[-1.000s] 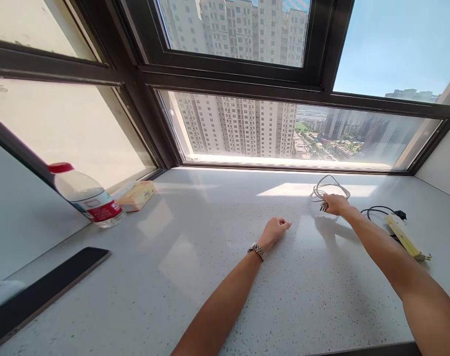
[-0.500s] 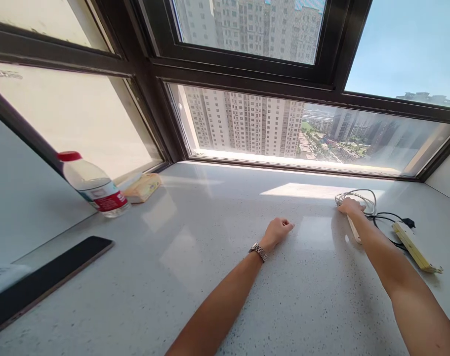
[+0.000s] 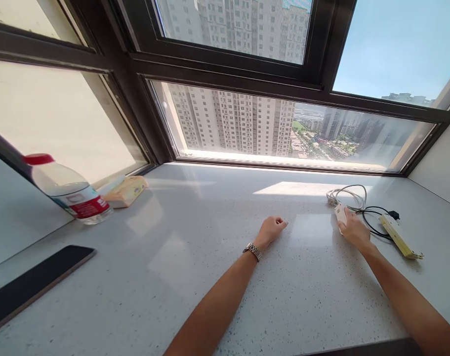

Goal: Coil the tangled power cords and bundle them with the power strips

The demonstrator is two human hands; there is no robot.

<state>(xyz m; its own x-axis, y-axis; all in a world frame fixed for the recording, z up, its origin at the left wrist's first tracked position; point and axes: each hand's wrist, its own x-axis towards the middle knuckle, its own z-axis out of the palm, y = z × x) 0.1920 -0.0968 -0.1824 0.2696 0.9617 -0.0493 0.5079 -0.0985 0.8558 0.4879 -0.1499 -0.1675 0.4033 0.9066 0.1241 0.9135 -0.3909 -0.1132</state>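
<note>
My right hand (image 3: 352, 230) lies curled over the near end of a white power strip (image 3: 340, 213) on the speckled white sill (image 3: 195, 257). The strip's white cable (image 3: 347, 194) is coiled just behind it, toward the window. My left hand (image 3: 271, 230), with a metal watch (image 3: 253, 250) on the wrist, rests loosely curled on the sill to the left and holds nothing I can see.
A yellowish power strip (image 3: 399, 236) with a black cable (image 3: 373, 217) lies right of my right hand. At the left stand a water bottle (image 3: 67, 190) with a red cap, a tissue pack (image 3: 126, 191) and a dark tablet (image 3: 32, 284). Black-framed windows ring the sill.
My right hand has let go of the white cable's plug, drawn back toward me and settled on the white power strip. The left hand has stayed in place.
</note>
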